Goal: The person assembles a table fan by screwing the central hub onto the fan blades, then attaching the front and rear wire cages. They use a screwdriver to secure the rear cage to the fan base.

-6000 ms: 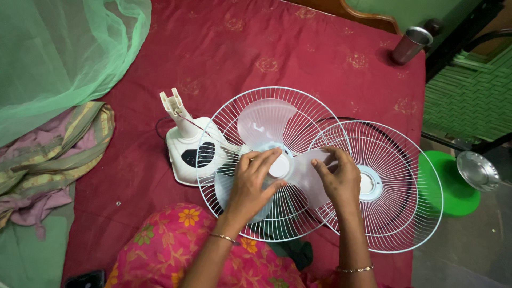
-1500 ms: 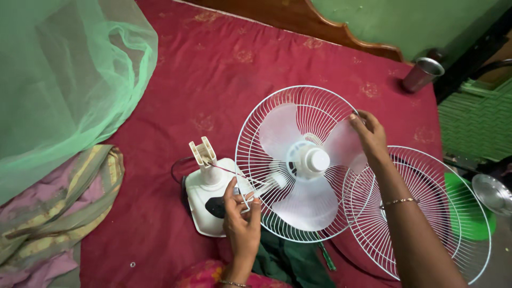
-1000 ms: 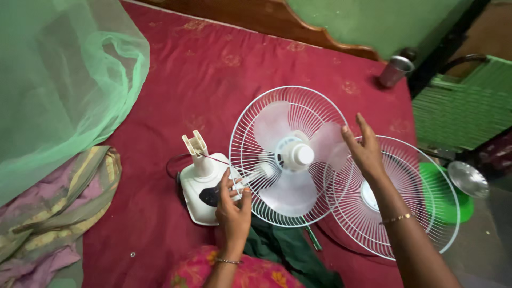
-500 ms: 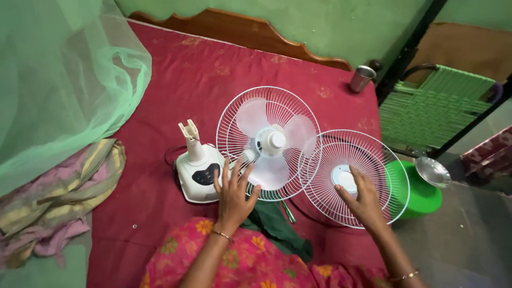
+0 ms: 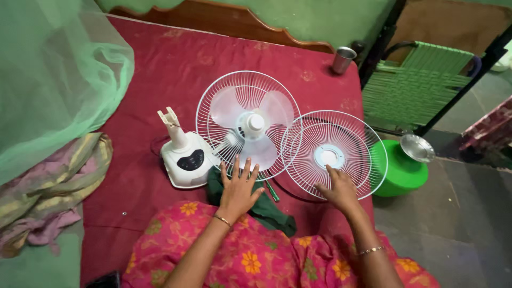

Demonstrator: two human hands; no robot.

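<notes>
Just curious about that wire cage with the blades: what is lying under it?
Under the near rim of the rear fan guard lie a dark green cloth and a green-handled screwdriver, with the red bedspread showing through the wires. How far the cloth reaches beneath is hidden.

My left hand (image 5: 237,190) lies flat, palm down, fingers spread and pointing away from me, a thin bangle at the wrist. My right hand (image 5: 337,190) sits further right, also palm down, fingers loosely spread and open, the forearm running back toward me with a bangle near the wrist.
</notes>
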